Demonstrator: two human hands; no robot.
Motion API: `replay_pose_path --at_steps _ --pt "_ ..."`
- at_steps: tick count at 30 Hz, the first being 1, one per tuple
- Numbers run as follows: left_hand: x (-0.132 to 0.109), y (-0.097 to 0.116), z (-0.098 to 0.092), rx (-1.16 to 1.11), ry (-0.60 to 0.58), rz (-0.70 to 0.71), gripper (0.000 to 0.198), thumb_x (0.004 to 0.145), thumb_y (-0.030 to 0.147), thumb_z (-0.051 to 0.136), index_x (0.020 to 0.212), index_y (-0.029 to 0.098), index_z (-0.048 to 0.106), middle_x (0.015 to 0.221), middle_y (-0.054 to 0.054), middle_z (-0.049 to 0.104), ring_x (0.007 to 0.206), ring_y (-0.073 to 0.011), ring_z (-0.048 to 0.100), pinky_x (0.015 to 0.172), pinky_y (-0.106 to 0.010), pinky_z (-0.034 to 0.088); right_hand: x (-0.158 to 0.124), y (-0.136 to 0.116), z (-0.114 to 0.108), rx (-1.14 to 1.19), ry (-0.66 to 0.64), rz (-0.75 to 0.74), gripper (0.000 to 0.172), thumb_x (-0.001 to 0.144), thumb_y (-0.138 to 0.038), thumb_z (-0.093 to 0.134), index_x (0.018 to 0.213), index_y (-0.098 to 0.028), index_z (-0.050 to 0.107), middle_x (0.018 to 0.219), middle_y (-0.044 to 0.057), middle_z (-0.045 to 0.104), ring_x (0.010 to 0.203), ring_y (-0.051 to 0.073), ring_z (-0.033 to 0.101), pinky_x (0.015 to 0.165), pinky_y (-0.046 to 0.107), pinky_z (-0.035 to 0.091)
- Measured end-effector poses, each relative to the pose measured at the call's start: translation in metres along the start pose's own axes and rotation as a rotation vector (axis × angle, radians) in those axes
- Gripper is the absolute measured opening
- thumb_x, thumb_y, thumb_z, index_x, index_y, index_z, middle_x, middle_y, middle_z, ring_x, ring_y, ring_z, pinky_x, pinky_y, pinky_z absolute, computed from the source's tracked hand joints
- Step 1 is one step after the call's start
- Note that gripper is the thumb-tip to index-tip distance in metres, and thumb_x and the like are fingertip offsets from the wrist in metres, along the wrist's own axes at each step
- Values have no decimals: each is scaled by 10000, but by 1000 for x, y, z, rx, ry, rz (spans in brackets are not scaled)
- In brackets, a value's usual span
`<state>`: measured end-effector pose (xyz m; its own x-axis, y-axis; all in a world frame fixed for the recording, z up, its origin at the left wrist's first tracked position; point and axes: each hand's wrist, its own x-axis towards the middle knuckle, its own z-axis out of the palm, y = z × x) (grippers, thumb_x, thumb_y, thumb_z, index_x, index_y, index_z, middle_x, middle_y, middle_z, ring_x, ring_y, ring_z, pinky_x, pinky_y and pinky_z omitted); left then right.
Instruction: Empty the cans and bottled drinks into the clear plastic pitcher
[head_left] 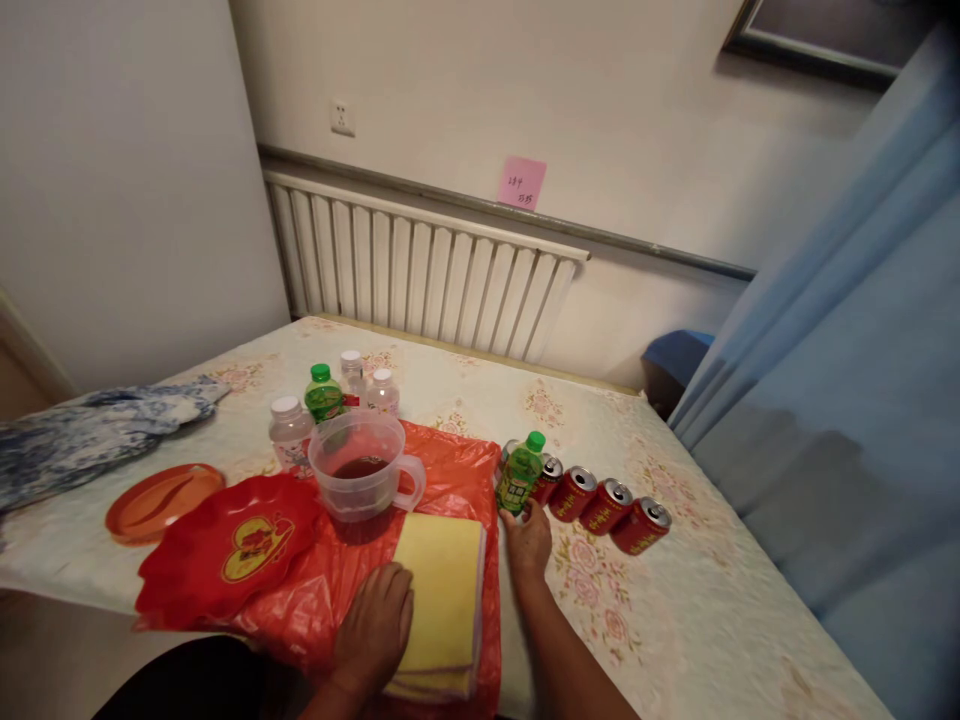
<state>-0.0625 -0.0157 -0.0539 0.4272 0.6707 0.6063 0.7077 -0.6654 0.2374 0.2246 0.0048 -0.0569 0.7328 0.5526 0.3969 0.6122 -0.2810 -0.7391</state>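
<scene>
- Head view, right hand: the right hand [529,540] has its fingers and thumb closed round the lower part of a green-capped bottle [520,475] with a green label; the bottle stands roughly upright just above the hand's wrist and knuckles as seen here; whether its base touches the table cannot be told.
- Head view, left hand: the left hand [373,620] lies palm down, fingers close together, at the left edge of a folded yellow cloth [442,590]; its palm is hidden, so whether it pinches anything cannot be told; the cloth lies between the two hands, on a red plastic sheet [450,470].
- Head view, beside the right hand: a row of red cans [606,505] runs off to its right; the bottle partly hides the row's left end.
- Head view, beyond the left hand: a clear jug [337,490] holds dark reddish liquid, its handle pointing right; behind it are three white-capped bottles [291,435] and a second green bottle [324,400].
- Head view, left of the left hand: a red scalloped dish [176,560] with a yellow heart design; just past it, an orange lid [165,500].
- Head view, farther beyond both hands: a white radiator [420,265]; above it, a pink note [522,183].
</scene>
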Motion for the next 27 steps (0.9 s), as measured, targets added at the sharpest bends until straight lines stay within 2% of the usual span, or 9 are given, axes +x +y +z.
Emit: replay_pose_path --at_steps 4,8,13,18,27 --pt "0 0 0 -2 -11 -5 176 945 226 433 1010 224 597 985 -53 656 942 -226 609 878 -379 478 1 1 1 86 23 32 584 717 -499 647 1137 -94 625 1026 176 708 880 285 651 783 357 486" --pt "0 0 0 -8 -11 -2 163 943 231 445 1007 227 595 976 -50 657 930 -226 614 851 -374 490 2 3 -2 163 63 65 541 786 -519 536 1120 -101 620 1016 170 718 861 267 668 775 347 500" --pt "-1 0 2 -3 -25 -6 155 944 226 450 1015 223 588 992 -53 654 942 -230 611 862 -385 488 5 6 -6 186 74 70 478 860 -440 364 1078 -112 634 1034 178 716 977 272 666 860 355 475" --pt "-1 -1 2 -7 -32 -7 155 946 221 440 1012 221 579 987 -56 649 950 -231 605 883 -390 482 8 11 -2 165 79 82 420 836 -354 364 1079 -131 624 1028 168 724 990 273 667 867 366 466" --pt "-1 -1 1 -9 -11 2 153 940 219 446 1014 227 580 986 -54 649 942 -231 608 875 -383 482 12 14 4 138 75 79 421 822 -295 370 1103 -113 626 1052 184 721 990 274 667 863 371 471"
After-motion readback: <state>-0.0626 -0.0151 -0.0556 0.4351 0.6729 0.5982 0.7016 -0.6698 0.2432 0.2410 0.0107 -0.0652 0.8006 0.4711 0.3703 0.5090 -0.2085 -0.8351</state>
